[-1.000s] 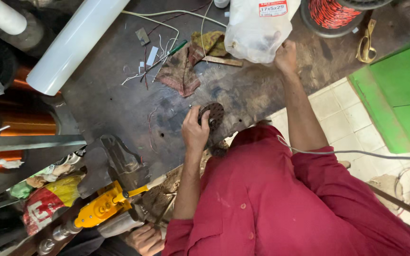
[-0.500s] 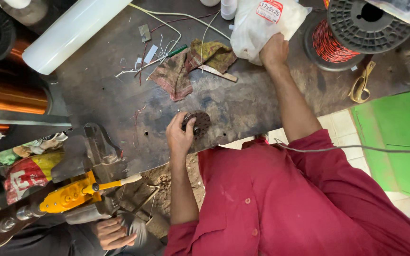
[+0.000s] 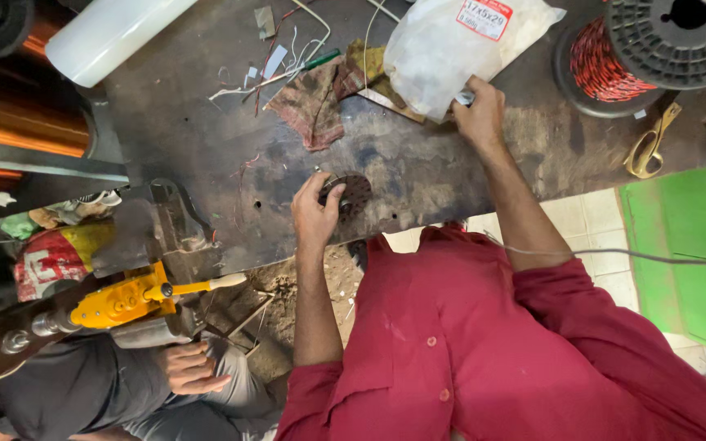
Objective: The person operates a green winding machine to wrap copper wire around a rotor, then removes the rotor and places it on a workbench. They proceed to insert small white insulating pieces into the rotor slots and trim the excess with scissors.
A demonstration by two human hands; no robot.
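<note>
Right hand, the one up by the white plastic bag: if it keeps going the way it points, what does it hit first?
The right hand already touches the white plastic bag, so the bag comes first; depth beyond is unclear.

Even, soft daylight across the frame, no hard shadows. The dark metal bench top (image 3: 206,163) picks up a dull sheen near the centre. Brightest spots sit at the top: the white roll (image 3: 112,33) upper left and the plastic bag (image 3: 451,49) are close to blown out. Lower left corner falls dim. Focus is fairly crisp mid-frame; the edges stretch and soften with wide-angle distortion.
</note>
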